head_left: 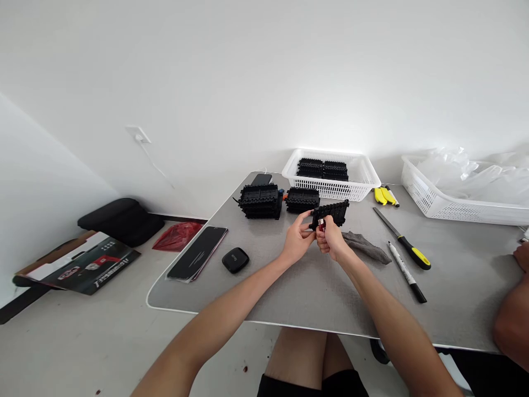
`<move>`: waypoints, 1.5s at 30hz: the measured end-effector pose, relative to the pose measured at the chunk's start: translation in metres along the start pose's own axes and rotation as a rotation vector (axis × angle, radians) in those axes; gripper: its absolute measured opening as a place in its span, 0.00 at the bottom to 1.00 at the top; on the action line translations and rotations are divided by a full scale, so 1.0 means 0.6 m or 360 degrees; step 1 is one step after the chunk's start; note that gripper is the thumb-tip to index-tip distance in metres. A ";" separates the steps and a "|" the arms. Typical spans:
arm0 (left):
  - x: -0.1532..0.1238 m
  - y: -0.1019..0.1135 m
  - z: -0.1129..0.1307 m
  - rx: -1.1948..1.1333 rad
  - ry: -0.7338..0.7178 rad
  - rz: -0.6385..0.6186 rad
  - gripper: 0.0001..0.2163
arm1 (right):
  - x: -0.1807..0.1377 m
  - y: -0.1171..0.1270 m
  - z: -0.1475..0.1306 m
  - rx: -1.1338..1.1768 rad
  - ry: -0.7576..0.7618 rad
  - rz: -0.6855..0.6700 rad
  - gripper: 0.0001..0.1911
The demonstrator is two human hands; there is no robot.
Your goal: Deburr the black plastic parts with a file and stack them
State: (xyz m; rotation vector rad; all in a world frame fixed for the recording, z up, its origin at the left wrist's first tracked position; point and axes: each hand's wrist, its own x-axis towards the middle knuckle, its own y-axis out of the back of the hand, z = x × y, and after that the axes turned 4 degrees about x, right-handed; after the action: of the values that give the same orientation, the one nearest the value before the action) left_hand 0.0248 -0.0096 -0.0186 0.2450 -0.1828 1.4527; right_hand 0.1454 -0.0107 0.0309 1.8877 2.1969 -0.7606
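Note:
My left hand (298, 236) and my right hand (330, 240) meet above the middle of the grey table (289, 286). Between them they hold a black ribbed plastic part (332, 213), tilted up to the right. My left fingers pinch its left end. My right fingers are curled round a small red item (321, 224) just under the part. Two stacks of the same black parts (261, 200) (302, 199) stand on the table just behind my hands.
A white basket (359, 182) with more black parts sits at the back; another basket (433, 204) with clear bags is right. A grey cloth (366, 246), file (403, 238), marker (407, 272), yellow cutters (384, 196), phone (198, 252) and black puck (235, 259) lie around. Another person's arm (514, 309) is at the right edge.

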 end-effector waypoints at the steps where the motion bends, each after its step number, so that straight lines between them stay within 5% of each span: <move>1: 0.000 0.000 0.000 0.0001 -0.0002 -0.0001 0.29 | 0.000 0.000 0.000 0.0007 0.0002 0.0001 0.19; 33: -0.003 0.000 0.000 -0.0018 0.0010 0.0024 0.31 | 0.027 0.108 -0.032 0.0284 0.0102 0.0289 0.25; 37: 0.002 0.003 0.002 -0.0174 0.0097 0.0052 0.34 | 0.024 0.127 -0.034 0.0389 0.0280 0.0216 0.30; 40: 0.007 0.006 0.008 -0.0321 0.0187 0.0086 0.34 | 0.028 0.132 -0.025 0.0461 0.0547 0.0352 0.28; 43: 0.010 0.008 0.013 -0.0470 0.0299 0.0111 0.32 | 0.037 0.118 -0.006 0.0430 0.0704 0.0468 0.24; 45: 0.010 0.008 0.014 -0.0554 0.0345 0.0120 0.33 | 0.040 0.102 0.007 0.0401 0.0694 0.0355 0.24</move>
State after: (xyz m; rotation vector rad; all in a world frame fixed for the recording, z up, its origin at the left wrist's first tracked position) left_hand 0.0209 -0.0056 -0.0085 -0.2043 -0.2663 1.4833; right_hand 0.1983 0.0135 0.0000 2.5839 2.1359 -0.6606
